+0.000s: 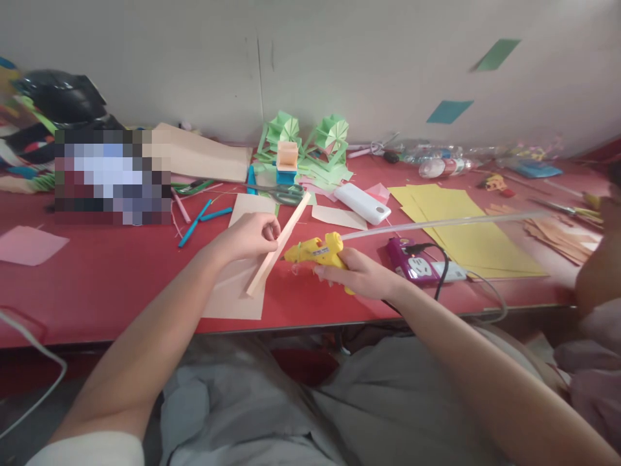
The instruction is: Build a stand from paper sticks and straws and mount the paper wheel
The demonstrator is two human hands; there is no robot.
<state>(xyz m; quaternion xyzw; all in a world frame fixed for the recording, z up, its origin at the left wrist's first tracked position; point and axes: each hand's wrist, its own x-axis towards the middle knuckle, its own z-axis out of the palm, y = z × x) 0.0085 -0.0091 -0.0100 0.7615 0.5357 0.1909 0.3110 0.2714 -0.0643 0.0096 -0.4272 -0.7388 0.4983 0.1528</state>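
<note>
My left hand is closed, with thumb and fingers pinching a long, narrow strip of cream paper. The strip slants over a beige paper sheet that lies on the red tabletop. Wrapped round the handle of a yellow glue gun is my right hand. The gun's nozzle points left, close to the strip's right edge; whether it touches cannot be made out. A long clear glue stick juts out of the gun's back toward the right.
Green folded-paper pieces, scissors and a white power bank lie behind my hands. To the right are a purple power strip with cords and yellow paper sheets. Another person's arm is at the right edge.
</note>
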